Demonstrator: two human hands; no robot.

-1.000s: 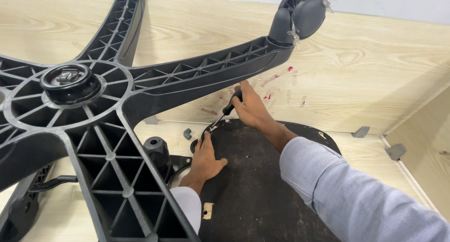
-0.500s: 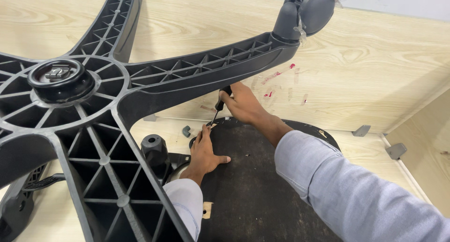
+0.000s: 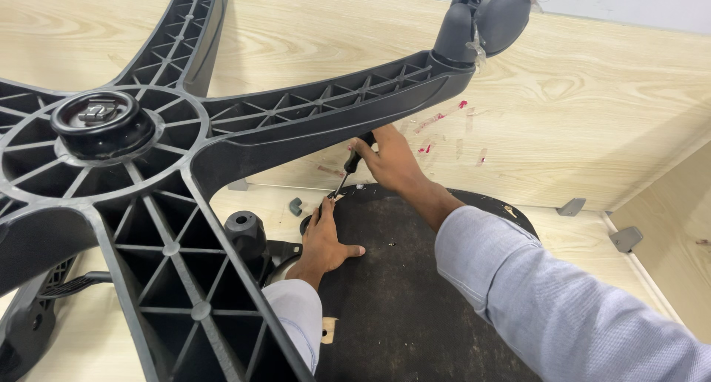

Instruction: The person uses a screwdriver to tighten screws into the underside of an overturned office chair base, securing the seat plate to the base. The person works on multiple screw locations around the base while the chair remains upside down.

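Head view shows right hand fingers closed around a stiff, slim screwdriver by its grippy handle, left hand fingers spread flat, steadying the rigid black seat panel beneath.

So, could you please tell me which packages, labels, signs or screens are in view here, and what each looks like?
None of those show. Nearest to a label: torn red and pale sticker scraps on the wooden panel, above the right hand holding a screwdriver.
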